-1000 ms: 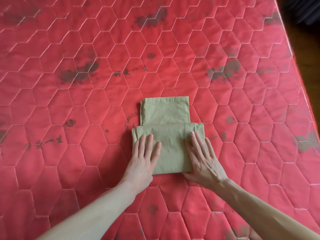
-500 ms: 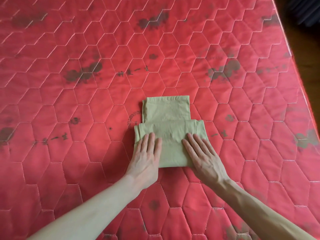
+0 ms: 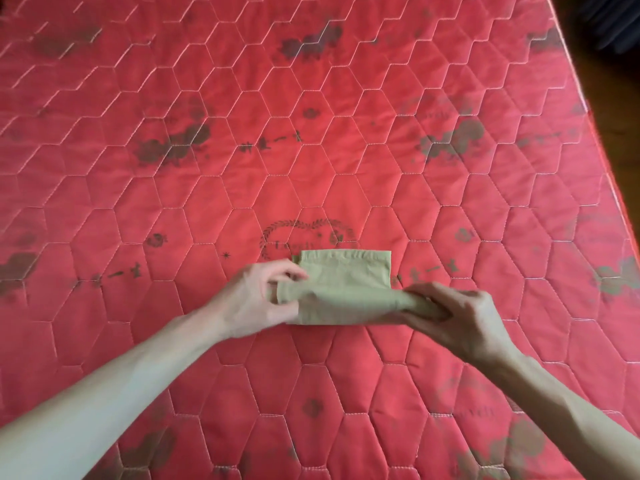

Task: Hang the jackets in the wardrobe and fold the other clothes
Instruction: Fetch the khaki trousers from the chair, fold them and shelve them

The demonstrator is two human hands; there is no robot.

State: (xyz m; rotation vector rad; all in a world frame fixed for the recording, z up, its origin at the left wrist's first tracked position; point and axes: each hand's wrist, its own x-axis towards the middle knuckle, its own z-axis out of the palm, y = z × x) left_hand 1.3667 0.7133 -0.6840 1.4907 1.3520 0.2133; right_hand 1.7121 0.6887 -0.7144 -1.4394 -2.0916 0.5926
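A folded olive-green garment (image 3: 346, 282) lies on the red quilted mattress (image 3: 311, 98), its near fold lifted and pinched at the left end by the left hand (image 3: 256, 303) and gripped at the right end by the right hand (image 3: 453, 317).

The red quilted mattress (image 3: 311, 98) lies bare all around the folded olive garment (image 3: 346, 282); nothing blocks a hand on either side. Its edge (image 3: 588, 109) runs along the right.
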